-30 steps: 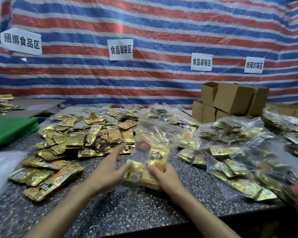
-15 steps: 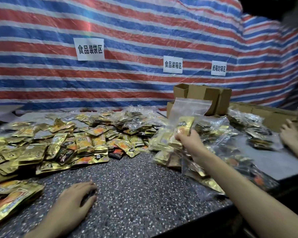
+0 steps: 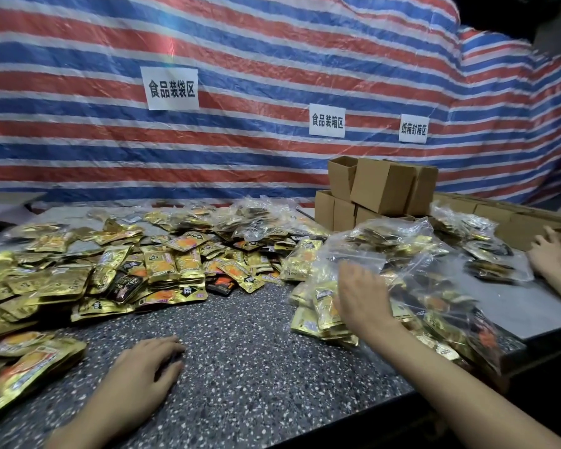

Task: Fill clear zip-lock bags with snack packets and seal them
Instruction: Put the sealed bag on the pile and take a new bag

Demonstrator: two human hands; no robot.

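Note:
My right hand (image 3: 361, 299) lies with fingers spread on a clear zip-lock bag (image 3: 329, 306) filled with gold snack packets, at the left edge of a heap of filled bags (image 3: 434, 280) on the right of the table. My left hand (image 3: 143, 367) rests flat, palm down, on the bare speckled tabletop (image 3: 256, 367) and holds nothing. A wide spread of loose gold snack packets (image 3: 162, 267) covers the left and middle of the table.
Stacked cardboard boxes (image 3: 379, 189) stand at the back right. Another person's hands (image 3: 551, 254) work at the right edge near more filled bags. A striped tarp with paper signs (image 3: 170, 89) hangs behind. The table's front edge runs close below my arms.
My right hand has lowered the filled bag it held up onto the heap and now lies flat on it. My left hand stays flat on the tabletop. The view swung right.

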